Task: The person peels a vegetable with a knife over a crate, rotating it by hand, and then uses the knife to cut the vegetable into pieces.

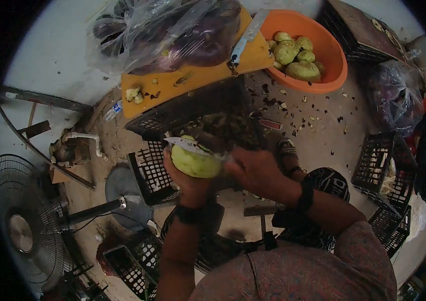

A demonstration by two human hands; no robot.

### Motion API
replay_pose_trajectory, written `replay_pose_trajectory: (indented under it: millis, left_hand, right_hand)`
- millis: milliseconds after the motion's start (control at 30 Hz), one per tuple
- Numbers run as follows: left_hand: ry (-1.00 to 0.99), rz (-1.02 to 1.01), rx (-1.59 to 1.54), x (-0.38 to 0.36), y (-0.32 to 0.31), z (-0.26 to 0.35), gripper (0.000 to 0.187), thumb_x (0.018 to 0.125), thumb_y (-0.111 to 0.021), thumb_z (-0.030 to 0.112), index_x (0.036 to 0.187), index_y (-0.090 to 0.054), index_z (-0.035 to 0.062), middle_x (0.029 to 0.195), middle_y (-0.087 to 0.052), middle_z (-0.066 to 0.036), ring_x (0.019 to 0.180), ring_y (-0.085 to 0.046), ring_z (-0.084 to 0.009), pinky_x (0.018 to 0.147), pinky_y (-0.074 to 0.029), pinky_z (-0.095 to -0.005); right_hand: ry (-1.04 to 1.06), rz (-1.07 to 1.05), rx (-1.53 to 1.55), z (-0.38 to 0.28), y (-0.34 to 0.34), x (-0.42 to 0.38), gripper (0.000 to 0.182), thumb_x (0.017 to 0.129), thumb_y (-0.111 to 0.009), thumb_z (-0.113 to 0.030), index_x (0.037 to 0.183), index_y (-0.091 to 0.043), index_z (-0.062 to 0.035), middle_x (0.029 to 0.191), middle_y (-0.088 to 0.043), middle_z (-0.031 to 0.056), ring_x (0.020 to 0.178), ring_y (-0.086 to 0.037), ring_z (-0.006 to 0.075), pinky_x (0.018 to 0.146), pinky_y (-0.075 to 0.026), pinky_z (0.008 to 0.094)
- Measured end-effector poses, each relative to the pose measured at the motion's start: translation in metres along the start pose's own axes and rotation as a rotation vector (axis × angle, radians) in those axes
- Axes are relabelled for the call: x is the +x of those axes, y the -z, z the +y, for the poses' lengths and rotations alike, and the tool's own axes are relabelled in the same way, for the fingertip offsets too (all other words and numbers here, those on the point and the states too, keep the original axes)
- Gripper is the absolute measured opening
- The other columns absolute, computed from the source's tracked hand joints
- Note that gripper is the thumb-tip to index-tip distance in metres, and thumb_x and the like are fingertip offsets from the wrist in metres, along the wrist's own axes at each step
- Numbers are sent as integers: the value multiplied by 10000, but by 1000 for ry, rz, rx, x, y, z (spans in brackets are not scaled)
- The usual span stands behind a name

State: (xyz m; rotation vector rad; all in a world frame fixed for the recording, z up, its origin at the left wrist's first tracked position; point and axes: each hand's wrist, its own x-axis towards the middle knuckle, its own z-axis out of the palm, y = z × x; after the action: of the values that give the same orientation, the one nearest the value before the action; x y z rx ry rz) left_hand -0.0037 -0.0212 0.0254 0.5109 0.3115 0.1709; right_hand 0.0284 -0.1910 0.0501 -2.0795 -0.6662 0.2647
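My left hand holds a pale green, mostly peeled round vegetable from below and the left side. In my right hand is the handle of a knife, its blade lying across the top of the vegetable and pointing left. Dark bits of skin show near the blade. Beneath and beyond both hands, a black crate contains a heap of peelings.
A yellow board carries bagged purple vegetables and a cleaver. Peeled vegetables sit in an orange basin. A fan stands at left, black crates at right. Scraps litter the floor.
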Motion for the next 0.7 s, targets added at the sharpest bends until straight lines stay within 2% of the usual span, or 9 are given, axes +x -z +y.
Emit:
replay_pose_trajectory:
  millis: [100, 167, 200, 300, 367, 500, 567, 700]
  left_hand:
    - [-34, 14, -13, 0, -1, -3, 541, 878, -306, 526, 1162, -523, 119, 1155, -550, -88, 1047, -535, -272, 907, -425, -414]
    - [-161, 36, 146, 4, 10, -6, 540, 884, -296, 513, 1164, -521, 111, 1147, -554, -90, 1035, -542, -272, 900, -429, -413]
    - [-160, 36, 146, 4, 8, -5, 540, 884, -296, 513, 1164, -521, 111, 1147, -554, -90, 1035, -542, -272, 900, -429, -413]
    - [-90, 39, 92, 5, -5, 0, 537, 890, -283, 494, 1140, -536, 92, 1113, -575, -104, 1006, -556, -275, 881, -440, -414]
    - [92, -136, -17, 7, -13, 7, 523, 900, -287, 480, 1139, -524, 80, 1108, -576, -103, 1023, -557, -266, 896, -443, -398]
    - [126, -203, 68, 16, -6, 14, 478, 906, -300, 439, 1126, -531, 83, 1084, -591, -108, 1000, -575, -263, 876, -465, -402]
    - [182, -61, -33, 19, -1, 14, 498, 895, -338, 454, 1070, -566, 46, 975, -623, -144, 909, -602, -296, 836, -477, -399]
    - [201, 47, 22, 25, 21, 10, 432, 904, -377, 399, 1051, -573, 43, 967, -627, -135, 909, -604, -270, 831, -484, -395]
  right_hand:
    - [-13, 4, 25, 0, 0, 0, 281, 857, -567, -328, 842, -542, -49, 640, -577, 186, 613, -582, 388, 550, -456, 461]
    - [-49, -4, 36, 0, -1, 0, 278, 870, -542, -319, 836, -544, -42, 645, -573, 195, 622, -577, 402, 560, -452, 471]
    - [-50, -3, 36, 0, -1, 1, 278, 870, -542, -319, 836, -544, -42, 645, -573, 195, 622, -577, 402, 560, -452, 471]
    - [-81, -23, 110, 4, 1, 6, 287, 881, -519, -317, 828, -547, -36, 648, -570, 205, 632, -572, 415, 574, -450, 477]
    - [-62, -93, 252, 7, 6, 10, 294, 890, -504, -316, 821, -550, -34, 669, -574, 208, 648, -572, 418, 583, -448, 476]
    - [-39, -155, 108, 3, 18, 15, 302, 893, -505, -333, 831, -550, -41, 694, -589, 191, 665, -582, 402, 586, -451, 469]
    - [-1, -141, -34, -1, 20, 16, 287, 859, -546, -318, 787, -549, -40, 647, -578, 174, 630, -594, 371, 561, -464, 422]
    - [65, -128, -141, 5, 18, 15, 277, 834, -581, -347, 815, -557, -71, 670, -590, 144, 633, -602, 347, 556, -468, 426]
